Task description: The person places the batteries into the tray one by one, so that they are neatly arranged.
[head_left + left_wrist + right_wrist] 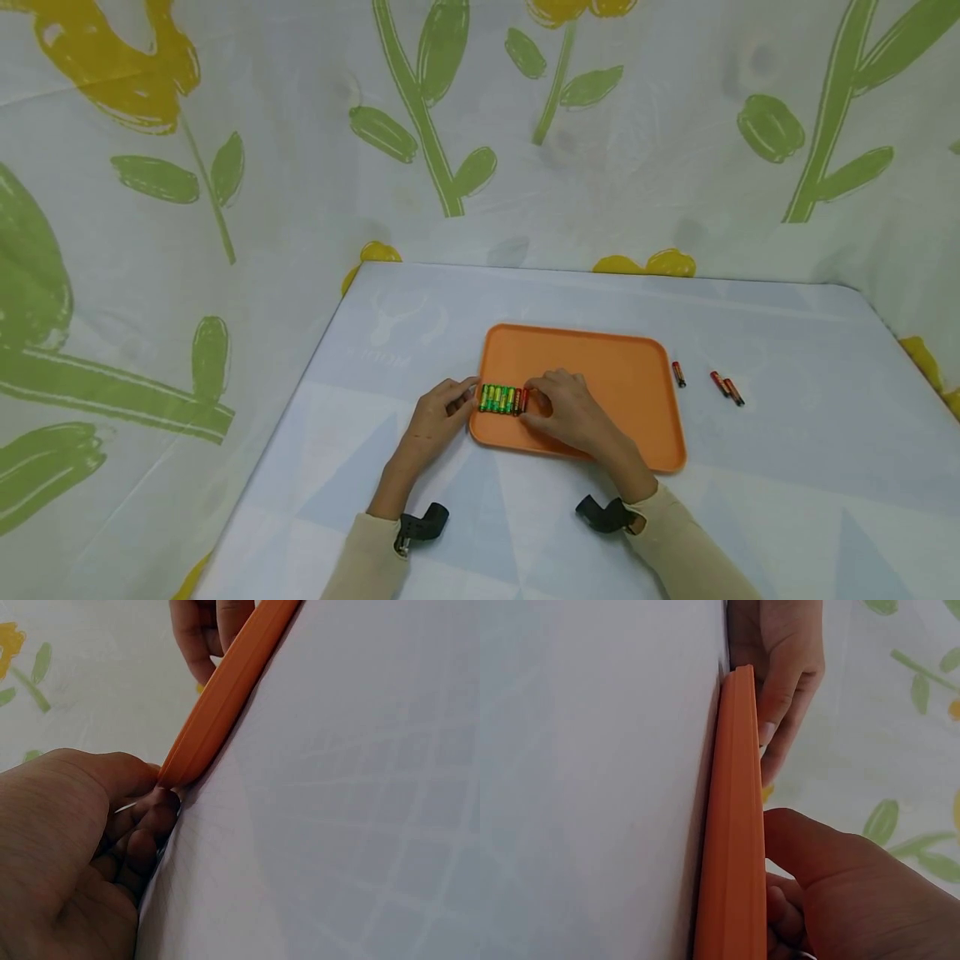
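A row of several green batteries (497, 398) lies side by side in the left part of an orange tray (585, 354). Red batteries (517, 402) continue that row on its right. My right hand (573, 408) pinches the red battery at the row's right end between thumb and forefinger. At the tray's left edge, my left hand (437, 417) holds the rim, thumb on top and fingers against the outer side, close to the first green battery. Both wrist views show the tray edge-on, so its wall hides the batteries there.
Right of the tray, one loose red battery (678, 374) lies near the rim. Two more red batteries (727, 388) lie farther right, close together. The white patterned table (787, 467) meets a flower-printed curtain (645, 183) at the back and left.
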Demonstrator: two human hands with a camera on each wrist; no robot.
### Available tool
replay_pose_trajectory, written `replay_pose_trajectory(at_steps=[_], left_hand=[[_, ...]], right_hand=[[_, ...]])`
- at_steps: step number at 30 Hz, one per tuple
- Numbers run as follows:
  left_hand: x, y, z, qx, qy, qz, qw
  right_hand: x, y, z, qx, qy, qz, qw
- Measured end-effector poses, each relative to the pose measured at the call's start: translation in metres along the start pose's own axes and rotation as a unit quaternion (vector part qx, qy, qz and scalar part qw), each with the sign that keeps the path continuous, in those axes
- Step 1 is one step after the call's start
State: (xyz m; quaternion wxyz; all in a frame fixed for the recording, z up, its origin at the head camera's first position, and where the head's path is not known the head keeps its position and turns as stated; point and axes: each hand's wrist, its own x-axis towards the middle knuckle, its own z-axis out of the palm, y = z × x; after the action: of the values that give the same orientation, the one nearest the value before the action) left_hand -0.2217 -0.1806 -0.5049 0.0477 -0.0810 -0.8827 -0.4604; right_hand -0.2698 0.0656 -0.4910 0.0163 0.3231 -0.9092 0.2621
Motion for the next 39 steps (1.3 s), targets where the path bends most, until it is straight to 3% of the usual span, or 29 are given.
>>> replay_pose_trajectory(at_steps=[10, 17, 25, 30, 39], left_hand=[[0.000, -0.003, 0.001, 0.008, 0.001, 0.002, 1.0000], [-0.002, -0.001, 0.000, 0.010, 0.009, 0.002, 0.9999], [-0.006, 0.000, 0.001, 0.009, 0.000, -0.021, 0.9997], [-0.011, -0.001, 0.001, 0.007, 0.002, -0.029, 0.9995], [-0.010, -0.001, 0.002, 0.001, 0.003, -0.004, 1.0000]], right_hand=[[-0.003, -0.002, -0.006, -0.017, 0.001, -0.007, 0.9998], [-0.013, 0.003, -0.030, -0.028, 0.048, -0.006, 0.9984], [-0.028, 0.024, -0.052, -0.054, 0.076, 0.034, 0.9951], [-0.035, 0.038, -0.064, -0.064, 0.089, 0.035, 0.9933], [-0.051, 0.070, -0.092, -0.081, 0.114, 0.048, 0.9891]])
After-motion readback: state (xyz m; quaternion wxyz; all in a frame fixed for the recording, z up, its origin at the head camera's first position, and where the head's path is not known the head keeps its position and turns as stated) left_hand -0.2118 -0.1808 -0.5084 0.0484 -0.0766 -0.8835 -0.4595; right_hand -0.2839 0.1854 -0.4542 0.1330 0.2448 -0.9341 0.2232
